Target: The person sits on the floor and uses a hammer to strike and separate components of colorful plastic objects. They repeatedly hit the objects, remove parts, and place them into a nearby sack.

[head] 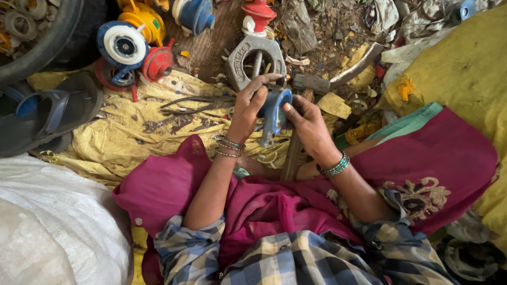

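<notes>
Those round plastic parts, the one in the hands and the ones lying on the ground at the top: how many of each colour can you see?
Blue: 3, the one held by the left hand and right hand, one with a white face, one at the top
Yellow: 1
Red: 2
Total: 6

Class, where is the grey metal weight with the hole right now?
In the head view, the grey metal weight sits upper centre on the ground, just beyond the left hand, below a red part.

blue round regulator-type part (274, 110) with a grey metal body is sitting upright-ish at centre frame, getting gripped between both hands, rim facing right and looking pretty grimy
</notes>
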A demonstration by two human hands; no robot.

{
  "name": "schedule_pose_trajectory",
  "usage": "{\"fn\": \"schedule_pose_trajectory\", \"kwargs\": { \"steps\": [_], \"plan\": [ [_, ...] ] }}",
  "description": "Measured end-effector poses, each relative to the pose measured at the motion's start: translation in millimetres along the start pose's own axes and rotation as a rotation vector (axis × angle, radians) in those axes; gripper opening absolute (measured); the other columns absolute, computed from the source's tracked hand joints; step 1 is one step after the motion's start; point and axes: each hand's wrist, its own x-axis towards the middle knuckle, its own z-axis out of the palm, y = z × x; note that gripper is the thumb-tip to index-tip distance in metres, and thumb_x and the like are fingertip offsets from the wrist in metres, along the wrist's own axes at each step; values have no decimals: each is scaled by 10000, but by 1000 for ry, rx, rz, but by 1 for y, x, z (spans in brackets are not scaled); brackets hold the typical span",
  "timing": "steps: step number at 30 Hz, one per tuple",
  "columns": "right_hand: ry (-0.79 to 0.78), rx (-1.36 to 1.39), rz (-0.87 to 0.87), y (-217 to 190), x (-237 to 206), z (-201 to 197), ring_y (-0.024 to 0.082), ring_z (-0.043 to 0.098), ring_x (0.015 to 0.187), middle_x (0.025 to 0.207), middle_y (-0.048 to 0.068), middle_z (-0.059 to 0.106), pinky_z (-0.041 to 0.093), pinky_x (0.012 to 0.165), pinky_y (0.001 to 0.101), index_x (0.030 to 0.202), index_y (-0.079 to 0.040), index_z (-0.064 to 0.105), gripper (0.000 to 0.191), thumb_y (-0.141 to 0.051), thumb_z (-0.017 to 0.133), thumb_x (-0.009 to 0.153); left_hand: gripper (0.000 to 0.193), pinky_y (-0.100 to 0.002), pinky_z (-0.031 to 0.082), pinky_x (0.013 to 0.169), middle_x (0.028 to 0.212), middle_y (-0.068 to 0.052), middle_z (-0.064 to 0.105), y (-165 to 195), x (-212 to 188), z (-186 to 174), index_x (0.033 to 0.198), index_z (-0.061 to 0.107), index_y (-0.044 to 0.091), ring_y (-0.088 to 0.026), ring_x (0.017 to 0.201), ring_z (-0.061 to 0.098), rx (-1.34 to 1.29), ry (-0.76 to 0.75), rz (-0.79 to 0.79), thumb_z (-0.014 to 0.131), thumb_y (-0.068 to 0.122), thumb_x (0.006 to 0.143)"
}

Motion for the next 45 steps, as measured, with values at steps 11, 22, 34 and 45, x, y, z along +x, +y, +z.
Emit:
{"fn": "schedule_pose_trajectory", "kwargs": {
  "steps": [11, 22, 34, 45],
  "plan": [
    [2, 111, 27, -6, 0, -2, 42, 627, 857, 1018, -5, 676, 563, 760, 242, 1250, 21, 648, 295, -215, 613, 1076, 424, -309, 475, 1059, 1258, -93, 692, -7, 0, 3, 1383, 628, 8, -161, 1145, 603, 104, 69, -38, 574, 282, 1064],
    [-290, 324, 383, -8, -6, 5, 222, 756, 859, 977, 144, 759, 622, 786, 334, 1133, 37, 613, 420, -348, 472, 1039, 400, -360, 488, 1099, 1348, -138, 659, -39, 0, -6, 1380, 603, -7, -217, 1247, 624, 156, 549, 100, 518, 295, 1131],
    [-288, -241, 10, 1, -10, 16, 74, 677, 739, 854, 33, 749, 584, 678, 241, 1028, 10, 698, 274, -244, 601, 1063, 346, -389, 509, 1065, 1277, -173, 688, -25, -1, -3, 1320, 620, -29, -281, 1201, 668, 368, 632, 150, 457, 220, 1144],
    [-219, -313, -91, -1, -14, 31, 71, 657, 775, 850, 18, 727, 565, 694, 261, 1129, 1, 658, 262, -248, 604, 1069, 343, -406, 516, 1050, 1259, -180, 687, -19, -2, -3, 1314, 621, -25, -303, 1189, 674, 506, 651, 204, 465, 221, 1133]
  ]
}}
